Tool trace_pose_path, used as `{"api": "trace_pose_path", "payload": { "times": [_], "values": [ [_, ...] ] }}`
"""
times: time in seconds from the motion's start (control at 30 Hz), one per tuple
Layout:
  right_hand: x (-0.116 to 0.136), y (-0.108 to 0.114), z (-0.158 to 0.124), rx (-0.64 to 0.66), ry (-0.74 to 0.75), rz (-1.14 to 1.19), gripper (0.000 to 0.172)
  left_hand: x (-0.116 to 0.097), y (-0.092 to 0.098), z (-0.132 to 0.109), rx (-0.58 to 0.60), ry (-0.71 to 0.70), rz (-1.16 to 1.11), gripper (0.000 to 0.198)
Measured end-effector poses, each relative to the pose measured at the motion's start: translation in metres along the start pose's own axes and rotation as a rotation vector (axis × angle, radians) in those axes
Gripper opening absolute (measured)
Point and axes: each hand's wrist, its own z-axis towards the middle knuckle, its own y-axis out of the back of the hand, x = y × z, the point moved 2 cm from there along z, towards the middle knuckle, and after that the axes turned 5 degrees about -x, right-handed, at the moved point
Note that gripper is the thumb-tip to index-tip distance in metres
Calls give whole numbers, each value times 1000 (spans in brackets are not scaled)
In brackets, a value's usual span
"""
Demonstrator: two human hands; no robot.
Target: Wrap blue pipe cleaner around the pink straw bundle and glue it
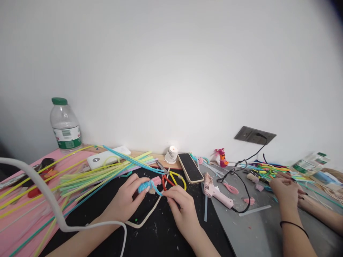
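Two hands meet over the black mat [160, 235]: your left hand [125, 200] clamps the blue-wrapped bundle [147, 185], your right hand [180, 205] pinches its loose blue pipe cleaner end [160, 193]. You seem mid-wrap; the next turn needs steady tension, the left grip firm.
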Motion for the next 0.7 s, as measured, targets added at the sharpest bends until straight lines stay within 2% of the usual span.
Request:
{"api": "trace_pose_path", "payload": {
  "times": [0.17, 0.37, 0.53, 0.7],
  "values": [
    [-1, -4, -2, 32, -8, -1, 27, 0, -2, 2, -53, 174, -128, 28],
    [-4, -6, -3, 67, 3, -10, 28, 4, -10, 1, -40, 410, -455, 34],
    [-5, -7, -2, 62, 32, -20, 28, 9, -15, 0, -3, 544, -650, 40],
    [-8, -9, -3, 63, 22, -26, 28, 5, -20, -2, -16, 642, -947, 41]
  ]
}}
